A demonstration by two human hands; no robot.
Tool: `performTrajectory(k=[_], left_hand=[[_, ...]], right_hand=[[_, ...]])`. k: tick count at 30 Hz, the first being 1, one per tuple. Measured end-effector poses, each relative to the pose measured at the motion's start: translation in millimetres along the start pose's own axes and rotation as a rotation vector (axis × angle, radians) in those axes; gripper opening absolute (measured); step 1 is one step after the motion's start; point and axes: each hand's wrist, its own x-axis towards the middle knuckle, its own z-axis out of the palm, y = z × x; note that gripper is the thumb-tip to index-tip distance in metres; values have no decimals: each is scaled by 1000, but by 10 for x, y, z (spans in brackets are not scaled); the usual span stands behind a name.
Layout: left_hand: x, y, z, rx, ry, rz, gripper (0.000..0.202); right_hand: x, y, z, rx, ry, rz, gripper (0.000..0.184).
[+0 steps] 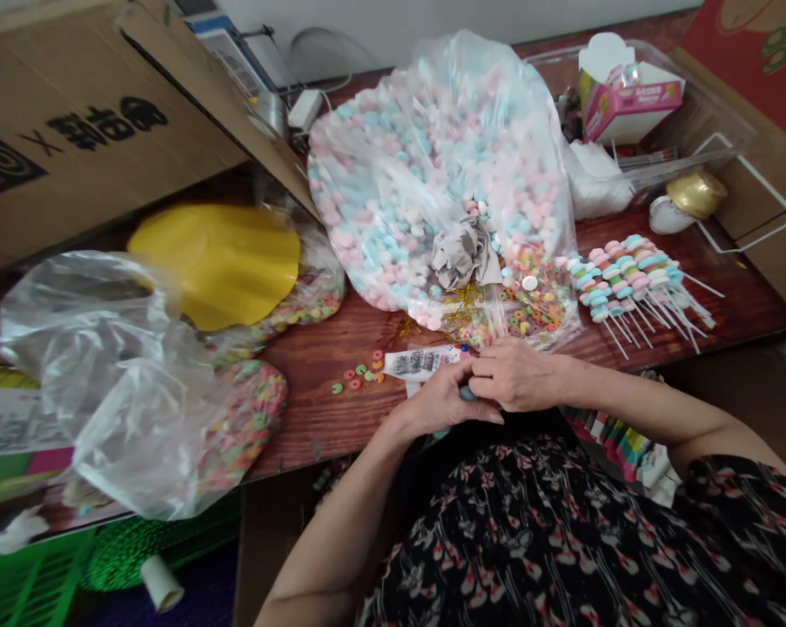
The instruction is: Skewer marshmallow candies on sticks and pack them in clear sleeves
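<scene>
1. Worktop (340, 348): red-brown wood, runs across the middle of the frame, crowded.
2. Cardboard box (72, 113): upper left, black print on its side, overhangs the worktop.
3. Large clear bag (432, 165): top centre, full of pink, blue and white sweets. A grey crumpled wad sits against its lower front.
4. Crumpled clear bag (105, 366): left of frame, mostly slack, lies over multicoloured ring sweets.
5. Yellow disc (223, 261): left of centre, between the box and the large bag, lying on another bag of ring sweets.
6. Sweet skewers (628, 274): right of centre, a bundle lying flat, sticks pointing to the lower right.
7. Pink-and-white carton (621, 96): upper right, flap open, inside a clear tray.
8. Left hand (441, 402) and right hand (516, 376): lower centre at the worktop's near edge, fingertips touching each other. Both are narrow, fingers curled in.
9. Labelled packet (425, 361): flat on the worktop, just above the left hand, touching its fingers.
10. Loose ring sweets (359, 374): scattered just left of the packet.
11. Blue piece (466, 394): small, pinched where the two hands meet, mostly hidden.
</scene>
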Motion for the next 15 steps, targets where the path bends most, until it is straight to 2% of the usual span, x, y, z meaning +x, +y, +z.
performTrajectory(k=[2, 3, 6, 8, 11, 15], left_hand=[[-89, -10, -100, 19, 40, 9, 71], [-134, -19, -142, 41, 37, -10, 67], [-221, -66, -184, 98, 18, -72, 39], [-223, -103, -142, 83, 55, -68, 30], [-170, -139, -42, 65, 139, -47, 30], [-123, -134, 36, 45, 144, -29, 30]], right_hand=[[-4, 63, -79, -12, 42, 15, 15], [-4, 96, -129, -19, 52, 23, 13], [12, 167, -256, -23, 31, 31, 14], [41, 174, -286, -13, -11, 35, 16], [98, 125, -244, 15, -80, 44, 15], [161, 49, -141, 85, -139, 53, 9]])
